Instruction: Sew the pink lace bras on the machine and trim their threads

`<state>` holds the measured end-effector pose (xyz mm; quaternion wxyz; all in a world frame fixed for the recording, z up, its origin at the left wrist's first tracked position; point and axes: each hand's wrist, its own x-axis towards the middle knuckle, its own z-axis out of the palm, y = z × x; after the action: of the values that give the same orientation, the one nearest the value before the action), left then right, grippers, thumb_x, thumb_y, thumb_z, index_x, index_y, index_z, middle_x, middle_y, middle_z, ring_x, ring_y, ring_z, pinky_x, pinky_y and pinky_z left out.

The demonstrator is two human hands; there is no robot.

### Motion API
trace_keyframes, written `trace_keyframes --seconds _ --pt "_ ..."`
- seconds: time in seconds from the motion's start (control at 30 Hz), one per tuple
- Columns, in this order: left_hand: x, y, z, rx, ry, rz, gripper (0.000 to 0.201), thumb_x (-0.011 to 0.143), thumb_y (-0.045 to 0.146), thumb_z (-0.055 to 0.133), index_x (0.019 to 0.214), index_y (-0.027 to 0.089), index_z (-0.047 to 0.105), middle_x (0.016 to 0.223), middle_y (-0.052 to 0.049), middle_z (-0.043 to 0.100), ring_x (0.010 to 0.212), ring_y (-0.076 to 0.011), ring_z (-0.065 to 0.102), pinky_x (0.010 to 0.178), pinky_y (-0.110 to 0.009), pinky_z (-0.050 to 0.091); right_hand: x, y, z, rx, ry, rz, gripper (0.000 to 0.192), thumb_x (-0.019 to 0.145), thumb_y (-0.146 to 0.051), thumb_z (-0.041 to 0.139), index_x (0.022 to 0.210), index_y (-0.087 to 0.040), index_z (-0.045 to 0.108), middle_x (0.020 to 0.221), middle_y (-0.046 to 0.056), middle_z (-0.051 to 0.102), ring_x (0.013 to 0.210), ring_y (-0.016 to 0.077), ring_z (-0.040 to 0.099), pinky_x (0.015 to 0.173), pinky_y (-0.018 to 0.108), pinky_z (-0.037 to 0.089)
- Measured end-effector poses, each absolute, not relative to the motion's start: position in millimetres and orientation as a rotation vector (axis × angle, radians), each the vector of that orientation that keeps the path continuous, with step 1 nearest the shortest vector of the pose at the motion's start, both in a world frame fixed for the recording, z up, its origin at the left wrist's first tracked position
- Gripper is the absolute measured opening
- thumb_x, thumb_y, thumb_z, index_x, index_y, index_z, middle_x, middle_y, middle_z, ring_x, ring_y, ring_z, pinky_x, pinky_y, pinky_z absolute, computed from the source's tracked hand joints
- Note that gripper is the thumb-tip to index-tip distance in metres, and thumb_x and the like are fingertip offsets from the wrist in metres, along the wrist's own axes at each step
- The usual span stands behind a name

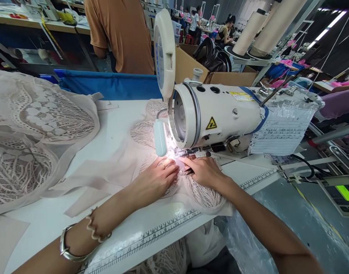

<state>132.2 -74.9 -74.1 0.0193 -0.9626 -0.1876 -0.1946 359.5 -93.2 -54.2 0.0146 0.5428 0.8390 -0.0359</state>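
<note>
While flat on lace fabric (203,194), left hand (154,179), right hand (204,172), fingers extended, gripping nothing.

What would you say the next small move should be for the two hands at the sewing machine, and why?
Probably ease the lace fabric a little further under the needle area, guiding it evenly. Both the left hand and right hand lie flat on it beside the lit presser foot of the sewing machine.

Left hand (156,179), right hand (203,172) flat on lace fabric (204,195) under sewing machine (220,114)
</note>
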Motion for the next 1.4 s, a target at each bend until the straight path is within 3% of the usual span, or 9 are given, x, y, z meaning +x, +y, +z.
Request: trace_keyframes --seconds 0.2,0.4,0.57,0.7,0.93,1.1,1.2,1.3,1.4 --pt "128 -73 -74 -2.963 -0.639 -0.574 0.040 0.109 0.029 0.030 0.123 0.011 0.063 0.116 -0.013 0.072 0.117 -0.0304 0.059 0.100 -0.049 0.037 363 -90 -57 1.684 2.731 -0.094 0.052 0.079 -0.012 0.059 0.128 -0.028 0.069 0.089 0.001 0.080 0.083 0.0207 0.070 0.063 0.028 0.040" --pt "128 -73 -69 -2.983 -0.698 -0.517 0.040 0.108 0.037 0.036 0.121 0.013 0.065 0.128 -0.016 0.067 0.126 -0.0337 0.054 0.091 -0.044 0.039 365 -87 -52 1.663 2.722 -0.145 0.057 0.076 -0.008 0.057 0.128 -0.029 0.068 0.093 -0.001 0.080 0.079 0.0199 0.069 0.058 0.028 0.035" --pt "126 -73 -70 -3.037 -0.711 -0.481 0.059 0.104 0.057 0.034 0.121 0.010 0.065 0.131 -0.018 0.065 0.127 -0.0369 0.052 0.094 -0.048 0.038 370 -87 -57 1.581 2.850 -0.037 0.053 0.075 -0.004 0.056 0.118 -0.028 0.075 0.094 0.000 0.080 0.082 0.0184 0.069 0.062 0.027 0.039" --pt "125 -72 -71 -3.019 -0.756 -0.510 0.058 0.106 0.054 0.031 0.134 0.010 0.057 0.128 -0.018 0.066 0.125 -0.0361 0.054 0.095 -0.050 0.037 373 -82 -58 1.576 2.869 -0.085 0.056 0.077 -0.003 0.054 0.122 -0.031 0.073 0.097 -0.002 0.080 0.087 0.0184 0.069 0.064 0.026 0.040" --pt "126 -71 -72 -3.026 -0.783 -0.528 0.051 0.106 0.051 0.035 0.127 0.013 0.062 0.132 -0.018 0.063 0.127 -0.0363 0.053 0.097 -0.051 0.035 378 -71 -57 1.468 2.811 -0.073 0.052 0.090 -0.002 0.048 0.127 -0.033 0.068 0.105 -0.002 0.078 0.088 0.0195 0.068 0.071 0.029 0.040" --pt "127 -73 -76 -3.058 -0.792 -0.493 0.054 0.106 0.053 0.033 0.137 0.014 0.055 0.129 -0.017 0.064 0.123 -0.0346 0.056 0.096 -0.050 0.033 384 -85 -54 1.577 2.812 0.104 0.024 0.096 -0.028 0.060 0.117 -0.026 0.070 0.093 0.003 0.077 0.085 0.0217 0.067 0.074 0.031 0.041" --pt "129 -75 -74 -3.024 -0.790 -0.460 0.055 0.106 0.054 0.029 0.133 0.014 0.056 0.123 -0.017 0.066 0.114 -0.0340 0.059 0.093 -0.049 0.033 388 -100 -55 1.649 2.789 0.174 0.036 0.088 -0.043 0.071 0.114 -0.019 0.068 0.088 0.007 0.076 0.080 0.0230 0.065 0.071 0.031 0.040" --pt "132 -77 -74 -2.967 -0.811 -0.478 0.055 0.107 0.051 0.027 0.133 0.012 0.056 0.117 -0.017 0.067 0.110 -0.0337 0.060 0.094 -0.050 0.032 392 -110 -60 1.584 2.836 0.232 0.027 0.093 -0.015 0.058 0.118 -0.018 0.068 0.076 0.004 0.072 0.069 0.0178 0.060 0.065 0.029 0.036" --pt "133 -79 -74 -2.949 -0.821 -0.512 0.050 0.107 0.047 0.031 0.133 0.012 0.056 0.115 -0.015 0.069 0.110 -0.0328 0.060 0.095 -0.049 0.033 394 -113 -66 1.392 3.028 0.288 0.047 0.092 -0.001 0.043 0.122 -0.023 0.071 0.068 0.000 0.066 0.066 0.0141 0.056 0.064 0.028 0.035"
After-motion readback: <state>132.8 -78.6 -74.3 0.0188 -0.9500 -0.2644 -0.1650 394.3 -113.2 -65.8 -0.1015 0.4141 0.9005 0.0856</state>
